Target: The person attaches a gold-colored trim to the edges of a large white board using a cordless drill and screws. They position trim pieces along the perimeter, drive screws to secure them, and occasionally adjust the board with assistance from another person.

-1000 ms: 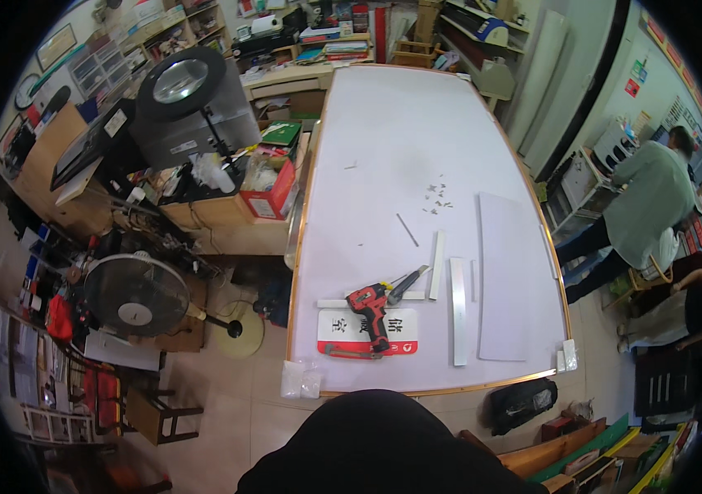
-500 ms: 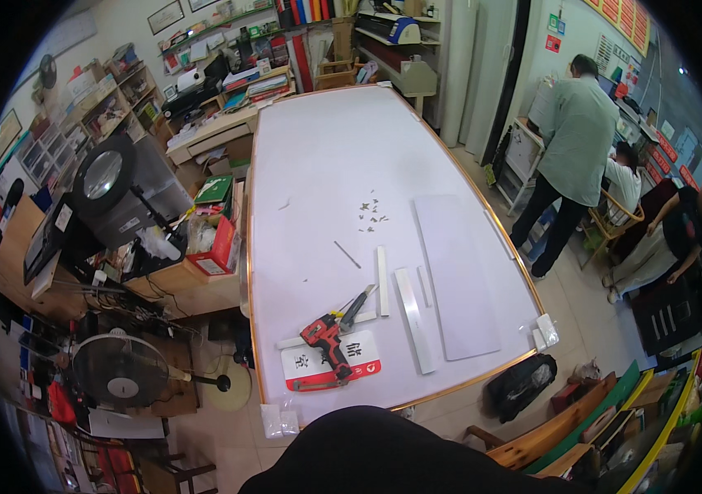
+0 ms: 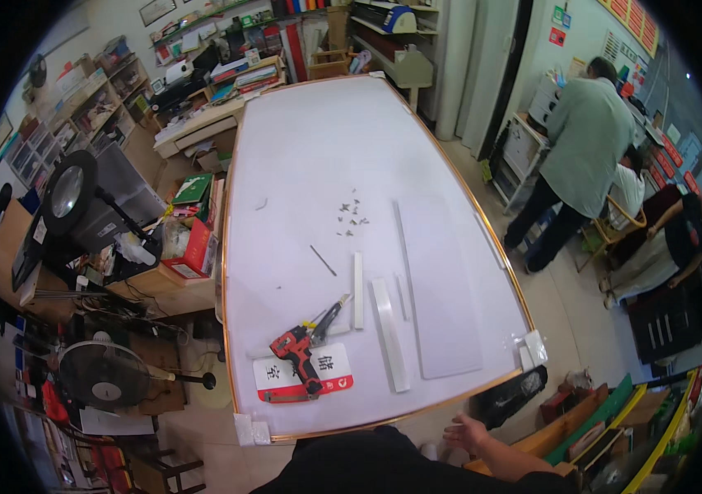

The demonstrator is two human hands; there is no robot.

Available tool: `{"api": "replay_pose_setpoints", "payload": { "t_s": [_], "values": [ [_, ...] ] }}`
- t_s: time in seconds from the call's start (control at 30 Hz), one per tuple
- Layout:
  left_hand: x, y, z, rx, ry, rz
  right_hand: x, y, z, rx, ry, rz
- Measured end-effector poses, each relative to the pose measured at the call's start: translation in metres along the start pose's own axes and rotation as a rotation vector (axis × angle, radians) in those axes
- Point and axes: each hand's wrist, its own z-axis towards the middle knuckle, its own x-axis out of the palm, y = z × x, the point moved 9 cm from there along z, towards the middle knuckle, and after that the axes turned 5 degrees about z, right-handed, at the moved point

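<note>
While the right hand (image 3: 468,434) hangs empty, fingers apart, beyond the near edge of the table (image 3: 318,140), left hand out of view | cordless drill (image 3: 301,360): near left, across sign plate (image 3: 334,370) | silver bar (image 3: 389,333), white panel (image 3: 443,305): rightward, apart | stage, judged: pieces laid out; none visibly joined

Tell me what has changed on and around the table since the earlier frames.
The right hand has come into view just below the near edge of the table, open, with nothing visible in it. The camera has swung right, so the table sits further left in the picture. Nothing there was visibly taken or let go: the red-and-black drill, silver bar and white panel lie as before.
</note>
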Motion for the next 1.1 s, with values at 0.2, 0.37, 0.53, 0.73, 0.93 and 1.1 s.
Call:
{"api": "replay_pose_setpoints", "payload": {
  "t_s": [0.2, 0.37, 0.53, 0.73, 0.93, 1.1],
  "values": [
    [-0.048, 0.033, -0.004, 0.044, 0.206, -0.115, 0.045, 0.044, 0.05, -0.185, -0.156, 0.572],
    [-0.176, -0.08, 0.093, 0.279, -0.356, -0.586, 0.046, 0.065, 0.081, -0.438, -0.139, 0.796],
    [-0.156, -0.172, 0.184, 0.16, -0.212, -0.906, 0.038, 0.075, 0.085, -0.511, -0.244, 0.895],
    [-0.156, -0.188, 0.223, 0.084, -0.252, -0.949, 0.04, 0.078, 0.082, -0.563, -0.345, 0.861],
    [-0.162, -0.186, 0.232, 0.031, -0.544, -0.624, 0.029, 0.066, 0.073, -0.509, -0.68, 0.83],
    [-0.166, -0.186, 0.233, 0.054, -0.576, -0.528, 0.03, 0.064, 0.066, -0.479, -0.791, 0.847]
  ]
}}
